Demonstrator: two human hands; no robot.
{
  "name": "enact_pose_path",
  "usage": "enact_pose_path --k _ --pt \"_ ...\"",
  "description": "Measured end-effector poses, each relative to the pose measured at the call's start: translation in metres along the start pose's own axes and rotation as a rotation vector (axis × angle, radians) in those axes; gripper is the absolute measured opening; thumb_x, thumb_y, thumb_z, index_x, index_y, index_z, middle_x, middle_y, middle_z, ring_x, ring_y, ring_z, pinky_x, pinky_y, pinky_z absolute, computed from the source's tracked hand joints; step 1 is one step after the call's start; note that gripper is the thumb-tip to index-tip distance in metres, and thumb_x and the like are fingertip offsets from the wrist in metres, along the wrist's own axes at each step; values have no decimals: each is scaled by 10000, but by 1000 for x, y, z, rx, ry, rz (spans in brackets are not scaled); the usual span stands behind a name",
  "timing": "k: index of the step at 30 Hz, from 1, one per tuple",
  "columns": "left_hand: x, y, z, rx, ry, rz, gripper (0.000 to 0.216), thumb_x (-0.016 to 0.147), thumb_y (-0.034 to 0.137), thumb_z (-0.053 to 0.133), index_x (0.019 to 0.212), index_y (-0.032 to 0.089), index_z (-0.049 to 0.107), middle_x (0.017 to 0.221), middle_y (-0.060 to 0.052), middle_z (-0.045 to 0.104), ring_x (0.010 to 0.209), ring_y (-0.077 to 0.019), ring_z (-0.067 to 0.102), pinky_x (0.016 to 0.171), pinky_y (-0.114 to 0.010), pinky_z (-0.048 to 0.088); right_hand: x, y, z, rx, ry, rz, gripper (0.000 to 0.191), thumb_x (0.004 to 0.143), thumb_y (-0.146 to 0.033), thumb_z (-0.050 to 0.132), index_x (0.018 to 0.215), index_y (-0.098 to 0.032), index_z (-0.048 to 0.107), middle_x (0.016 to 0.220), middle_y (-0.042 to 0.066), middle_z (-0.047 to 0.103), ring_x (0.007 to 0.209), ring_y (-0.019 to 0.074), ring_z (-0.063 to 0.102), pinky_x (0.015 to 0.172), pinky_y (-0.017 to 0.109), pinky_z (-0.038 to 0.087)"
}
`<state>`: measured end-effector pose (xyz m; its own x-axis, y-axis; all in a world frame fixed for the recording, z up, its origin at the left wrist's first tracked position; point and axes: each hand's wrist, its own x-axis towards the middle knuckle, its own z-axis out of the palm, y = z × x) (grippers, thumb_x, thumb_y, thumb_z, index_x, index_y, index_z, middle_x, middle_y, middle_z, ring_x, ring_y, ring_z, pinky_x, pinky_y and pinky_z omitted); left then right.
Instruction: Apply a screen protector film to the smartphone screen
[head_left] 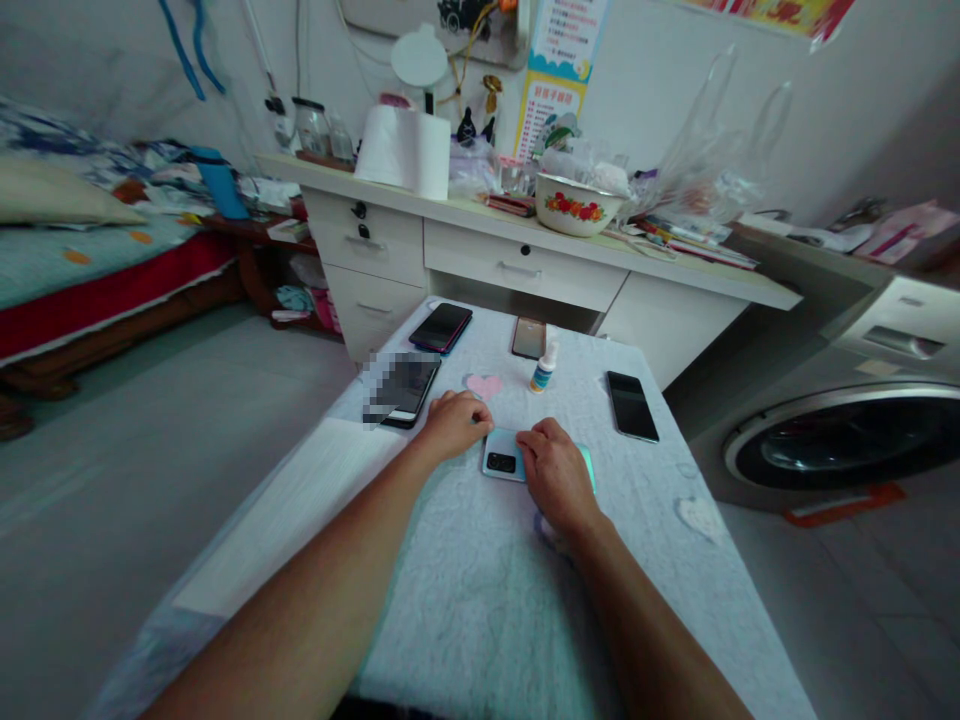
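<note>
Pale-blue phone: likely light, stiff, slick; grip long edges. Left hand at its corner, right hand over its back; fingers curled, can't tell if pinching.

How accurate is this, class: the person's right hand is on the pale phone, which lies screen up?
One slip: the head view shows the pale phone lying back up, its camera block showing. The right hand is indeed on it.

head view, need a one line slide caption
Two hands at a pale blue phone lying camera side up on a cloth-covered table, with other phones and a small bottle nearby.
</note>
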<state>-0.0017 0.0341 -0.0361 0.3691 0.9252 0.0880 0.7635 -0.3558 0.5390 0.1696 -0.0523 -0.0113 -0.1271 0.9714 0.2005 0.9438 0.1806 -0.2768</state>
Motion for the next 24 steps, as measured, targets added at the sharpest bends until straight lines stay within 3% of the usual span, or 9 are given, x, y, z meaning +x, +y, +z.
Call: enact_pose_path --k 15,24 --pt "-1 3 -2 -5 -9 -17 177 777 352 576 787 255 724 960 -19 695 1008 -246 557 874 -373 378 0 5 2 -20 -16 3 299 980 -196 404 939 -185 700 938 74 595 800 147 563 742 232 395" --pt "-2 5 -4 7 -12 -24 180 779 359 580 788 254 727 975 -20 703 1002 -244 565 864 -373 386 3 -4 6 -7 -27 -115 273 969 -188 430 962 -192 702 951 77 606 850 164 554 756 232 403"
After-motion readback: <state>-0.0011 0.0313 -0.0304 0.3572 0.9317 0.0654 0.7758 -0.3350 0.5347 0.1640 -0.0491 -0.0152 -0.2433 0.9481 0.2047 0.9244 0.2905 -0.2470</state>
